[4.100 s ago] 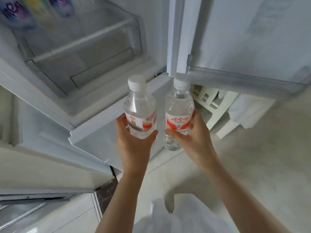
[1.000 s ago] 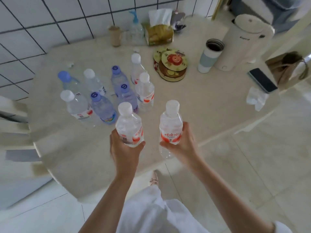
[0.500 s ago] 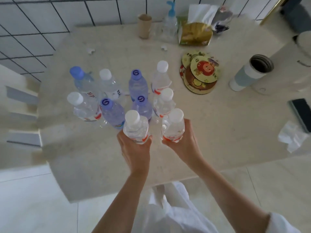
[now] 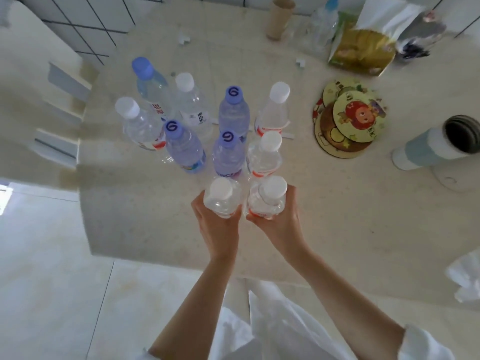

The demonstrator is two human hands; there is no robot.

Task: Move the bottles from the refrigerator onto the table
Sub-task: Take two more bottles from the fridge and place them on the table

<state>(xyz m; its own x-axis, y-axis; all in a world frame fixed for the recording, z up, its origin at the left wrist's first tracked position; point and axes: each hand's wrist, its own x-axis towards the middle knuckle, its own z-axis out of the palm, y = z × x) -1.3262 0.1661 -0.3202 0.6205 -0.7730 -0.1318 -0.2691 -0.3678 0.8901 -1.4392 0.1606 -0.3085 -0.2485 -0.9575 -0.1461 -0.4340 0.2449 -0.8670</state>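
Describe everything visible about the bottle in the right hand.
The bottle in the right hand is clear plastic with a white screw cap and a red-and-white label band, seen from above and standing roughly upright. The right hand grips its body over the table, beside the left hand's bottle. Whether its base touches the table is hidden.

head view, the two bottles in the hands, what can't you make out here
- Head view: whether the left bottle and right bottle already rest on the table; their bases are hidden by their own bodies and by the left hand and right hand.
- Their labels: covered by the fingers, seen from above.
- Tissue box: its print is blurred.
- Cup: cut off by the right edge.
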